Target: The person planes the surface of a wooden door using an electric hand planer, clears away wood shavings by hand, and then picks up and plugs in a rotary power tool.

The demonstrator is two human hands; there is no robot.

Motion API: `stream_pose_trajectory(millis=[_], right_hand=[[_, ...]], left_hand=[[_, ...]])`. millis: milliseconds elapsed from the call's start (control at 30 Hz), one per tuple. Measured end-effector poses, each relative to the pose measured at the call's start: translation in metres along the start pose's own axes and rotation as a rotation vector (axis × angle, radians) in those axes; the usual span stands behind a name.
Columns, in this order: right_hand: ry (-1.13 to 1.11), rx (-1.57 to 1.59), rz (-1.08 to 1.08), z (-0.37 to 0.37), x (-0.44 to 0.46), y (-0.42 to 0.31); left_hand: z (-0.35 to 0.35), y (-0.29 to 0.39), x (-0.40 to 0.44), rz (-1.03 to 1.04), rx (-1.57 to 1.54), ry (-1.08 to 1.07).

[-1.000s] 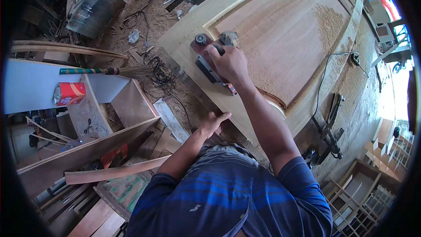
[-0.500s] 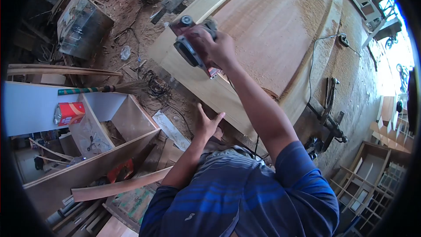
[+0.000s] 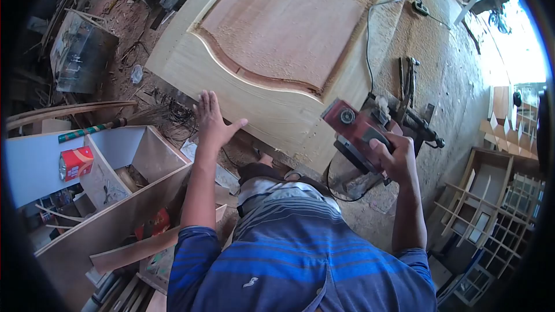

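My right hand [image 3: 397, 159] grips the handle of a red electric planer [image 3: 361, 133], held at the near right corner of a wooden door panel [image 3: 254, 95]. A round dial shows on the planer's front. Whether its sole touches the wood I cannot tell. My left hand [image 3: 215, 124] is open, fingers spread, over the panel's near left edge; contact with the wood is unclear. The panel has a curved inner moulding and a reddish middle strewn with shavings. A dark cord [image 3: 330, 182] loops below the planer.
A clamp [image 3: 419, 124] stands right of the panel, near a power socket block [image 3: 420, 7] with a cable. To my left is an open wooden cabinet [image 3: 115, 208] holding a red can [image 3: 76, 163] and a broom [image 3: 92, 130]. Lattice frames [image 3: 491, 214] lie at the right.
My right hand has brought the planer from the panel's far left corner to its near right corner. My left hand has moved up and left, fingers spreading. The view has shifted.
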State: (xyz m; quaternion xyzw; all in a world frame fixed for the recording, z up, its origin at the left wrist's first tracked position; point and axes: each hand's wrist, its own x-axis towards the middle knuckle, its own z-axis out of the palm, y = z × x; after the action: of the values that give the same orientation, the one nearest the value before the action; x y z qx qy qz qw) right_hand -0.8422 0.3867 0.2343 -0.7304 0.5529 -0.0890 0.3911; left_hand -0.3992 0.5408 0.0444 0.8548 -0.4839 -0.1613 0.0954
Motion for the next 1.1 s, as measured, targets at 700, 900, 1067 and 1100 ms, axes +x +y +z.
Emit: stream_pose_trajectory(millis=[700,900,1067,1100], right_hand=[[-0.270,-0.110,-0.241,0.082,0.055,-0.015],[-0.315,-0.114,-0.317,0.118,0.081,-0.061],[-0.313,-0.132,-0.369,0.146,0.102,-0.111],[-0.320,-0.148,-0.363,0.149,0.106,-0.124]], left_hand=[[-0.006,0.004,0.004,-0.047,0.013,-0.070],[-0.014,-0.006,0.001,-0.014,-0.008,-0.101],[-0.002,-0.028,-0.003,0.040,-0.226,0.001],[0.000,-0.031,-0.006,0.040,-0.282,0.045]])
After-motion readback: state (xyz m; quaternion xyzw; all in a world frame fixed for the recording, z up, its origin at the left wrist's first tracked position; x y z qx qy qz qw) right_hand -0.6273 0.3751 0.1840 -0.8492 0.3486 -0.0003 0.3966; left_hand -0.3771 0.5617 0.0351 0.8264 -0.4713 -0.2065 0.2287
